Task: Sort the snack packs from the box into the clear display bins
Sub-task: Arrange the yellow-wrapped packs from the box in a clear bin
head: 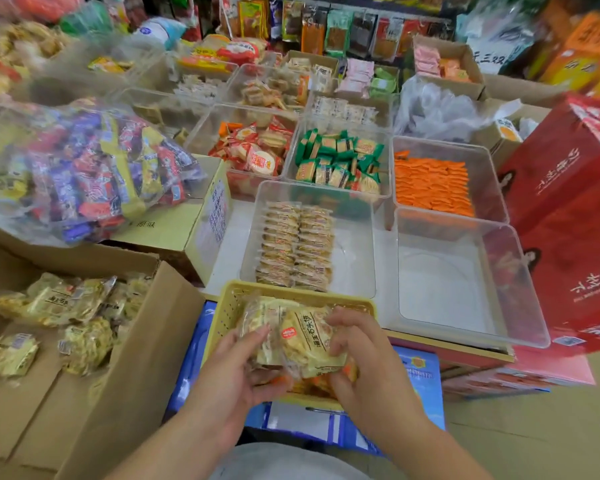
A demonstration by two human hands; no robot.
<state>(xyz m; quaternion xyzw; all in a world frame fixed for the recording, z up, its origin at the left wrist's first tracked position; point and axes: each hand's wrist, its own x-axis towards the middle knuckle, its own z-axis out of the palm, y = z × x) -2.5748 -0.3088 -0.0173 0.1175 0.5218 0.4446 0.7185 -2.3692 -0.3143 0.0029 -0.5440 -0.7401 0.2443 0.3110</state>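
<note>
My left hand (238, 367) and my right hand (361, 355) together grip a stack of yellow snack packs (302, 337) over a yellow plastic basket (231, 306). An open cardboard box (146, 341) at the lower left holds several more of the same yellow packs (63, 303). Just beyond the basket stands a clear bin (355, 251) with two neat rows of those packs (297, 247) along its left side. To its right sits an empty clear bin (465, 282).
Further clear bins hold orange packs (432, 187), green packs (338, 161) and red-and-white packs (253, 147). A big bag of mixed sweets (80, 171) lies on a closed carton at the left. Red gift cartons (575, 216) stand at the right, and blue boxes (420, 382) lie under the basket.
</note>
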